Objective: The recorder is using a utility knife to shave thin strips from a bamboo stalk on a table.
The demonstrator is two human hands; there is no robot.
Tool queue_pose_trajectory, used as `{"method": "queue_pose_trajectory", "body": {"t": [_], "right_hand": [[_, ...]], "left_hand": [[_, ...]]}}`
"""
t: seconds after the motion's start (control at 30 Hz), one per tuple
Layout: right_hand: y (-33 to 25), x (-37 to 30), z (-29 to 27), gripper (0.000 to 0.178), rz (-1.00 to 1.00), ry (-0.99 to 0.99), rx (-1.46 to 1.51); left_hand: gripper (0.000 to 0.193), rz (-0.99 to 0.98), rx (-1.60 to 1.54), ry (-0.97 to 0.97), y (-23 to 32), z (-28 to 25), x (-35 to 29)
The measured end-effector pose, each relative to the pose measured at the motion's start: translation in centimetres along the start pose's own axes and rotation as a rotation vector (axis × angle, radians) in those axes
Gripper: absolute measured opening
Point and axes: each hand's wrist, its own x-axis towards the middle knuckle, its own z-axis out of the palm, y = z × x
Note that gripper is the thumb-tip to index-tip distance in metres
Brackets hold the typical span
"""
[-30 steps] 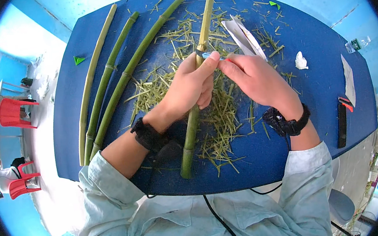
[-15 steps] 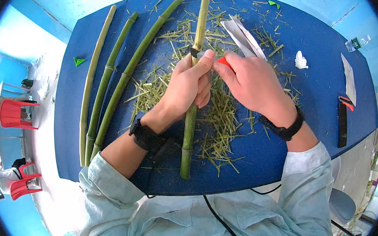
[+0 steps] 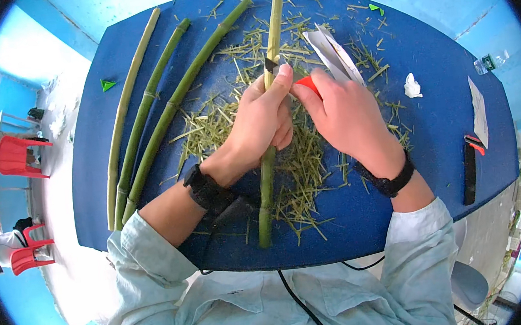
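My left hand point(image 3: 261, 113) is closed round a bamboo stick point(image 3: 264, 190), green at its near end and shaved pale at its far end. My left thumb presses toward the blade of a red-handled knife point(image 3: 307, 84). That blade lies across the stick just beyond the thumb, with a dark part on the stick's left side. Closed on the knife's handle, my right hand point(image 3: 348, 111) hides most of it. Shavings point(image 3: 304, 164) are strewn under and around both hands.
Left on the blue table point(image 3: 95, 109) lie two green bamboo sticks point(image 3: 169, 113) point(image 3: 137, 124) and a pale one point(image 3: 130, 112). Folded paper point(image 3: 334, 52), crumpled tissue point(image 3: 412, 85) and a black-and-red cutter point(image 3: 471, 170) lie to the right. Red chairs point(image 3: 18, 154) stand beyond the table.
The stick's near end has swung slightly right and its far end slightly left. Both hands keep their hold, and the blade stays against the stick.
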Motion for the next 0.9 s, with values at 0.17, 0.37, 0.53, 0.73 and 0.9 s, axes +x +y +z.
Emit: {"method": "queue_pose_trajectory", "body": {"t": [0.17, 0.37, 0.53, 0.73, 0.9], "right_hand": [[0.9, 0.4, -0.9, 0.041, -0.027, -0.147, 0.214], [1.5, 0.6, -1.5, 0.047, 0.045, -0.236, 0.311], [2.2, 0.9, -1.9, 0.048, 0.084, -0.287, 0.339], [1.9, 0.7, -1.8, 0.048, 0.037, -0.264, 0.289], [0.8, 0.2, -1.0, 0.047, -0.012, -0.132, 0.104]], "left_hand": [[0.035, -0.001, 0.003, -0.093, -0.2, -1.0, 0.3], [0.034, 0.003, 0.004, -0.109, -0.4, -0.9, 0.3], [0.034, 0.019, 0.03, -0.121, -0.5, -0.9, 0.5], [0.037, 0.039, 0.131, -0.089, -1.2, -1.1, 0.6], [0.036, 0.021, 0.083, -0.054, -0.8, -1.0, 0.3]]}}
